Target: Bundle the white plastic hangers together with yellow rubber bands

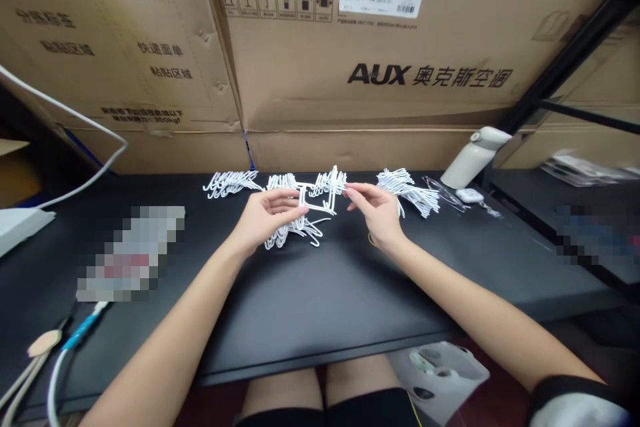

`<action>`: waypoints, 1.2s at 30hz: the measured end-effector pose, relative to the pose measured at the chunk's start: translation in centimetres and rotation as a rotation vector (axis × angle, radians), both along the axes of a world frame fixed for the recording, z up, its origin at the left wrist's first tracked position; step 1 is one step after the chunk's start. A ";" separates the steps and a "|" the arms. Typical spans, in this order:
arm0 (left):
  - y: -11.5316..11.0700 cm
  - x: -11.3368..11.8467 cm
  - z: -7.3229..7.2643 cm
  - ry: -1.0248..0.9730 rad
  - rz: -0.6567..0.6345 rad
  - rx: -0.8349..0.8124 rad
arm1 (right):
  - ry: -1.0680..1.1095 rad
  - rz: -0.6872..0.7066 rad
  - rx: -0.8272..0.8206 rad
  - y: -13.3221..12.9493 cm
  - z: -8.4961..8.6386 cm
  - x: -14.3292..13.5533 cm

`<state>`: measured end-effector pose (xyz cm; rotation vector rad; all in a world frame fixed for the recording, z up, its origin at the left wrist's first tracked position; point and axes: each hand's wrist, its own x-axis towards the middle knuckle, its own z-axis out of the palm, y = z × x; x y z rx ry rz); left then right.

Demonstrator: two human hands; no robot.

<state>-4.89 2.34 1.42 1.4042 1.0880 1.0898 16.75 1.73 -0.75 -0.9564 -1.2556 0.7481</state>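
Note:
My left hand (273,213) pinches the left side of a small white wire frame (320,207), held above the black table. To its right, my right hand (375,210) has thumb and forefinger together near the frame's upper right; whether something thin is between them is too small to tell. Under and beyond my left hand lies a pile of white wire hooks (287,233). Another bunch of hooks (233,183) is at the back left, and a bundle of white wire pieces (407,192) lies just beyond my right hand.
Large cardboard boxes (370,107) stand behind the black table (320,307). A white bottle (473,157) leans at the back right beside a small white case (469,195). At left are a blurred flat object (133,253) and cables (80,333). A plastic bag (443,377) hangs below the edge.

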 end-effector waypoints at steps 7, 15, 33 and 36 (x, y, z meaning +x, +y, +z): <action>-0.3 0.5 -0.1 0.011 -0.068 0.037 | 0.002 0.114 -0.035 -1.0 -0.4 -1.1; -0.3 0.5 0.0 -0.008 -0.059 -0.004 | -0.048 0.161 -0.097 -1.6 -0.4 -1.3; -0.1 0.4 -0.4 -0.025 -0.121 -0.053 | 0.083 0.359 -0.270 -1.5 0.3 -1.3; -0.1 0.3 -0.4 -0.024 -0.142 -0.044 | 0.056 0.352 -0.213 -1.6 0.3 -1.3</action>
